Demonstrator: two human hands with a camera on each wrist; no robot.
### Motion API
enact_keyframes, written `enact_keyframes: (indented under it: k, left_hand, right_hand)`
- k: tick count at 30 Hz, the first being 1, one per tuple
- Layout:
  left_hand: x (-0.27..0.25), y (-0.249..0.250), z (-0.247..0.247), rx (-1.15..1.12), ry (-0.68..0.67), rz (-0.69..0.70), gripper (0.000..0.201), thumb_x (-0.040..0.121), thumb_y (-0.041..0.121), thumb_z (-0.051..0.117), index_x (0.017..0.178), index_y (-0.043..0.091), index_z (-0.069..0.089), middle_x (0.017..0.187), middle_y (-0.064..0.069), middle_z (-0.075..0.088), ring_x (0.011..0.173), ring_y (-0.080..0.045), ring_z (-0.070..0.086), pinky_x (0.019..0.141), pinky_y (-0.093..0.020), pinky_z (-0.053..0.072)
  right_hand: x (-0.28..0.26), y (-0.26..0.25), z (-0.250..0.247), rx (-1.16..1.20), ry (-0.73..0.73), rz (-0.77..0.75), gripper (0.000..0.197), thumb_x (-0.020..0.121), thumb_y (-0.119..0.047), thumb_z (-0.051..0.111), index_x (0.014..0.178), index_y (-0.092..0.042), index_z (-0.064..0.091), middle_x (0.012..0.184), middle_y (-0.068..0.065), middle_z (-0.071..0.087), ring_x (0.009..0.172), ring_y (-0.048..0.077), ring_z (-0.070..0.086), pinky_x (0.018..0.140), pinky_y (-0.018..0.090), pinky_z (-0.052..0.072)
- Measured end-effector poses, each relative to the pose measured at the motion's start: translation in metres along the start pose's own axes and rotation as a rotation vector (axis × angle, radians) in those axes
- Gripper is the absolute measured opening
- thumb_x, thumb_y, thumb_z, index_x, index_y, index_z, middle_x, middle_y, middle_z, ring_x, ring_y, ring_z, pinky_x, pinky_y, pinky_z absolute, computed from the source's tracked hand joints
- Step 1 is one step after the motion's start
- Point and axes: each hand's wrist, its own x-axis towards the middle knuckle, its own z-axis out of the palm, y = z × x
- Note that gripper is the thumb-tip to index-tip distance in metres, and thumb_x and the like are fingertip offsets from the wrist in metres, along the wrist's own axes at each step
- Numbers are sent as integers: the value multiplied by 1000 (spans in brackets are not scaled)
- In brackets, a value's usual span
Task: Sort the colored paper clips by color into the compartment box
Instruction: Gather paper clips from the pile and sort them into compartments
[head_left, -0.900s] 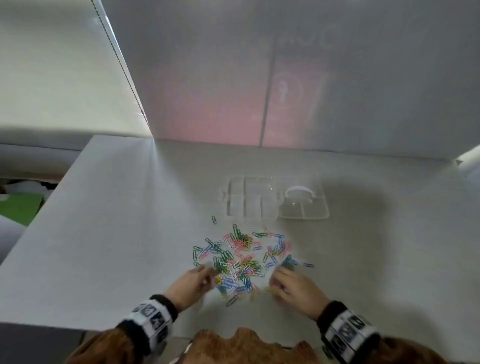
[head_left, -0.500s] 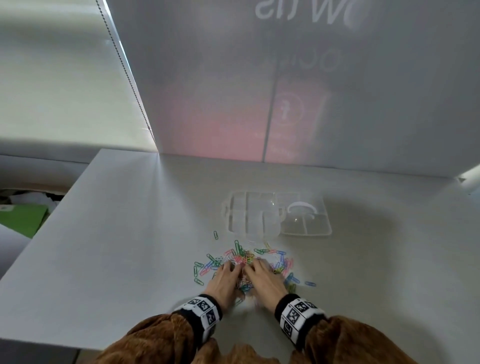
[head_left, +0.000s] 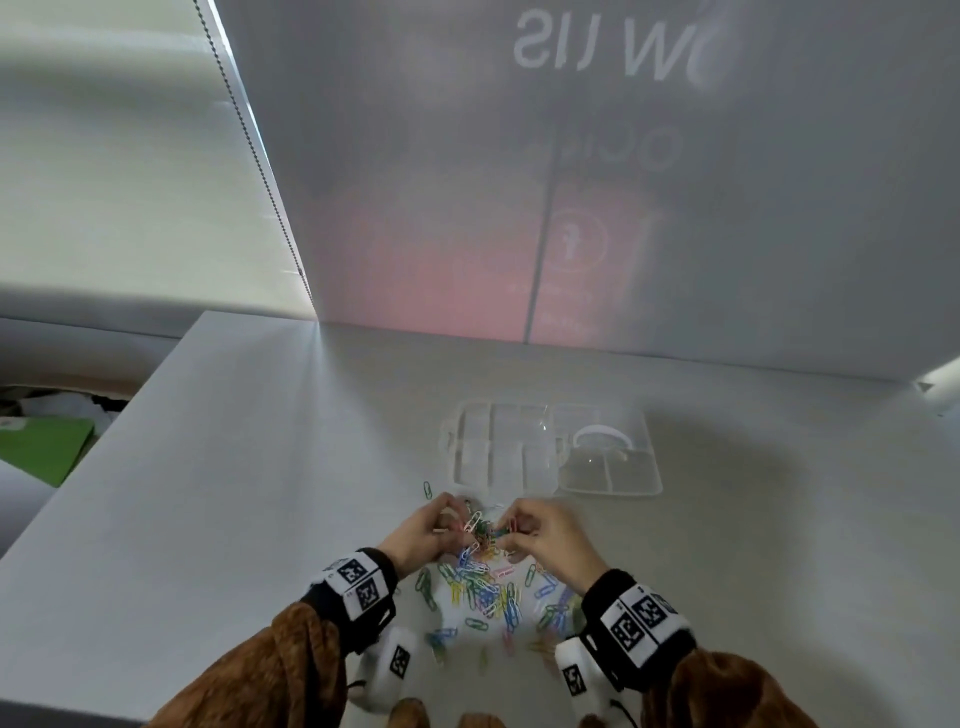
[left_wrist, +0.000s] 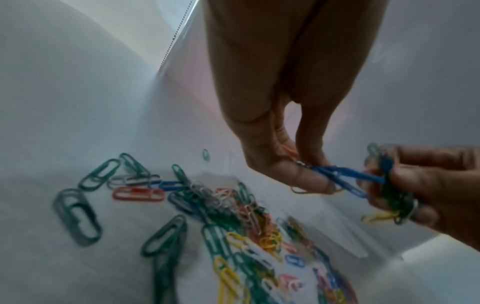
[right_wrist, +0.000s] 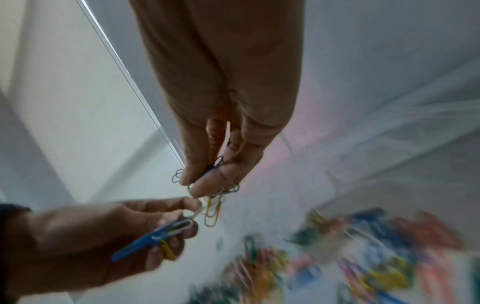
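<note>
Both hands hover close together above the tabletop (head_left: 234, 467): left hand (head_left: 421, 530) pinches blue paper clips (left_wrist: 337, 174), right hand (head_left: 550, 535) pinches a tangled clip cluster (left_wrist: 394, 197); compartment box (head_left: 550, 447) sits beyond.

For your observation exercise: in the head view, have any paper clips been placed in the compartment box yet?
No. The compartment box shows only clear, colourless compartments, while the paper clips lie on the table or hang between both hands.
</note>
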Motion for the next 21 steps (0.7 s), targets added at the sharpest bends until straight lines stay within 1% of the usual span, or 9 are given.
enact_keyframes:
  k: [3,5,7,9,11,13,16,19,21]
  left_hand:
    - [-3,17,9,-265,-62,-25,34,89,-7,52,119,9,48,75,-5,55,52,-5,60,50,-15,48]
    - [-2,24,15,-544,-115,-76,30,91,-8,44,121,-2,50,84,-13,62,61,-10,66,55,-18,55]
    - [0,29,22,-815,-136,-159,24,94,-6,37,110,-7,54,87,-16,66,67,-18,67,62,-23,58]
    - [3,31,26,-964,-141,-232,24,93,2,37,99,-2,59,82,-14,65,67,-19,62,61,-26,58]
    - [3,34,29,-1044,-149,-266,25,89,13,44,92,-1,65,83,-14,65,68,-22,63,61,-30,58]
    - [2,36,31,-1078,-145,-288,26,83,18,50,88,-2,67,85,-16,65,73,-25,63,63,-34,58]
    - [0,34,31,-1069,-150,-294,25,81,14,52,85,-5,67,84,-18,63,75,-26,62,63,-35,59]
    - [-6,33,30,-1096,-185,-288,27,82,11,50,89,-9,66,83,-20,64,73,-28,67,66,-38,59]
    - [-8,32,27,-1153,-215,-310,31,87,10,46,98,-13,64,94,-28,65,83,-36,68,72,-43,59]
  right_hand:
    - [-4,-29,-3,44,7,-85,13,75,-1,72,79,-11,64,76,2,70,68,14,69,61,25,57]
    - [-3,-43,0,-11,27,-136,13,75,-4,73,80,-12,64,75,1,68,67,13,68,63,23,57]
    - [0,-51,4,-119,73,-165,13,75,-6,72,80,-15,64,73,-4,64,67,8,64,67,20,56]
    - [1,-56,9,-188,104,-186,11,77,-8,71,84,-14,66,74,-4,62,74,12,62,73,20,53]
    - [1,-57,11,-270,98,-210,10,80,-8,68,89,-11,67,84,1,64,82,13,61,74,12,46]
    - [-3,-59,12,-340,58,-226,12,83,-7,64,93,-10,67,93,3,67,87,12,62,76,8,43]
    - [-8,-61,9,-385,5,-264,15,85,-2,58,94,-8,68,95,6,70,88,13,65,81,14,48]
    - [-12,-64,5,-354,-22,-284,19,84,4,54,92,-5,69,91,10,71,84,13,67,78,16,52]
    - [-12,-63,-2,-265,14,-297,20,84,7,53,89,-5,69,86,9,71,80,10,69,75,18,55]
